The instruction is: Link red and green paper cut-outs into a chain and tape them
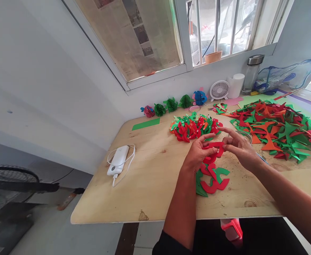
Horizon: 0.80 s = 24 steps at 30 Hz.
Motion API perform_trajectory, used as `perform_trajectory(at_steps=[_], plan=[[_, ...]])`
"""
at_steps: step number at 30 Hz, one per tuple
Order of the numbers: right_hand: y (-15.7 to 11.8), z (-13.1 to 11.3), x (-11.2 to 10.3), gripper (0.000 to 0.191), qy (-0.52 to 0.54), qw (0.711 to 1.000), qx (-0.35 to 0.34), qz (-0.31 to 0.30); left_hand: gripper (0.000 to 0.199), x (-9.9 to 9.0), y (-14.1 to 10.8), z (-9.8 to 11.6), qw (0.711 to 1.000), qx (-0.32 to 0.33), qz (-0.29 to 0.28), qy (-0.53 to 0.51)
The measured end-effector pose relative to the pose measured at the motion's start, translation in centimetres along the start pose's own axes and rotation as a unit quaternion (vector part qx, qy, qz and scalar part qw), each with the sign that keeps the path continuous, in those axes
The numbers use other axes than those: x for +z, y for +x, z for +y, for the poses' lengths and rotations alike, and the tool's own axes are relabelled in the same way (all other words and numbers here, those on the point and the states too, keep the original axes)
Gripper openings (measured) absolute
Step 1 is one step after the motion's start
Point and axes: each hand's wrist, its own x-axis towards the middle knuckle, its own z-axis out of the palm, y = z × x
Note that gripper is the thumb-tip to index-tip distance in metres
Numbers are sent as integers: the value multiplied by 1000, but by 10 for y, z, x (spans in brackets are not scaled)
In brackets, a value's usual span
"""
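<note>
A red cut-out piece [213,146] is held up between both hands over the wooden table [150,170]. My left hand [199,151] pinches its left part, thumb across the front. On the right side, the thumb and fingertips of my right hand [236,144] close on the piece's edge, with the index finger raised. Below the hands lie loose red cut-outs [216,185] and green cut-outs [201,184]. Just behind the hands sits a pile of folded red and green pieces [191,128].
A large heap of red, orange and green scraps [285,127] covers the right side. Paper ornaments [170,104], a small white fan [219,90] and a glass bottle [251,75] stand along the wall. A white power bank [119,160] with its cable lies left.
</note>
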Motion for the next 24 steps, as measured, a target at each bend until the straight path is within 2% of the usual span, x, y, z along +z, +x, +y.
perform_trajectory(at_steps=[3, 12, 17, 20, 24], plan=[[0, 0, 0, 60, -5, 1000, 0, -2, 63, 1, 4, -5, 999, 12, 40, -14], [1, 0, 2, 59, -38, 999, -11, 16, 60, 13, 6, -9, 995, 37, 74, -48], [2, 4, 1, 56, -114, 992, -43, 42, 55, 14, 9, -11, 986, 67, 150, -28], [2, 5, 1, 50, -213, 971, -82, 63, 53, 12, 11, -12, 978, 84, 190, -9], [0, 9, 0, 42, -343, 925, -146, 70, 52, 11, 12, -12, 971, 91, 221, 25]])
